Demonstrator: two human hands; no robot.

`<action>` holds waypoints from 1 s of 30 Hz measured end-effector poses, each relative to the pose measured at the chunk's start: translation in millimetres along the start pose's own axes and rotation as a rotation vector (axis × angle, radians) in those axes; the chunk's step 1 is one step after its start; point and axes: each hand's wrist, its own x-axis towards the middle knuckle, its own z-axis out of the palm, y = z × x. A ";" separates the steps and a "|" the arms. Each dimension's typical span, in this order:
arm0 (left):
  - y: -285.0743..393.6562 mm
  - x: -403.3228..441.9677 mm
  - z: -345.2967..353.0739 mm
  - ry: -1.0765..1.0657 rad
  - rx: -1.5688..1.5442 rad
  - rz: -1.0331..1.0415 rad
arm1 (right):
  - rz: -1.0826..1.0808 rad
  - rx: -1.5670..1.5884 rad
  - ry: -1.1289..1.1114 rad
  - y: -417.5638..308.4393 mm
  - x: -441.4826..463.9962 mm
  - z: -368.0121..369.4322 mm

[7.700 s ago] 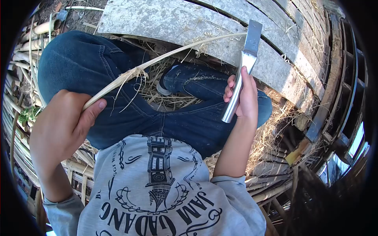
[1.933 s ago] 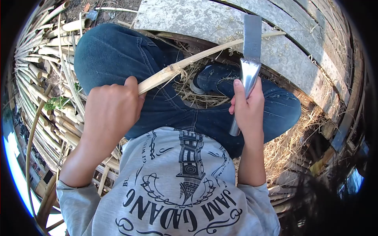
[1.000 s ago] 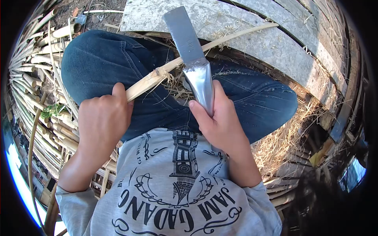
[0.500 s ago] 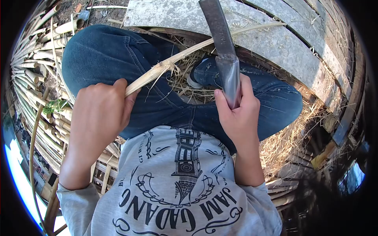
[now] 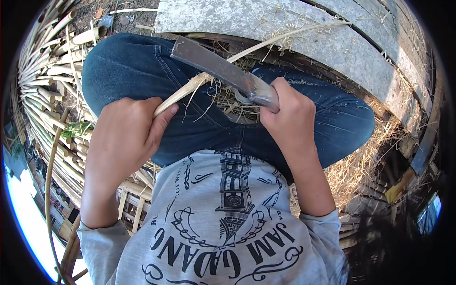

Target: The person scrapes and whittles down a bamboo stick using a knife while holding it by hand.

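My left hand (image 5: pixel 126 130) is closed around the near end of a long bamboo strip (image 5: pixel 183 90), close to my left knee. The strip slants up to the right, with a frayed node and curled shavings near its middle. Its far part passes over the grey boards. My right hand (image 5: pixel 289 109) grips the metal handle of a machete (image 5: pixel 213 64). The dark, square-ended blade points up and left, lying across the strip just beyond the node and hiding part of it. Whether the edge touches the strip, I cannot tell.
Cut bamboo poles (image 5: pixel 42 95) are piled on the left. Grey wooden boards (image 5: pixel 323 57) lie ahead, sprinkled with shavings. More pale shavings (image 5: pixel 351 166) cover the ground at right. My bent legs in jeans (image 5: pixel 123 66) frame the work.
The machete has swung from pointing upward to lying left across the strip. My right hand has turned with it, while my left hand keeps its hold on the strip.
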 end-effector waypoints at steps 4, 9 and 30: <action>-0.8 -0.4 -2.0 -0.015 -0.055 -0.017 | -0.007 -0.088 0.055 11.9 -2.0 -5.1; -4.5 -2.6 1.0 0.007 -0.052 0.019 | 0.051 -0.142 0.049 14.9 -3.1 -15.4; -1.1 5.4 -14.1 -0.268 -0.273 -0.146 | 0.272 0.243 -0.111 -6.0 9.7 0.3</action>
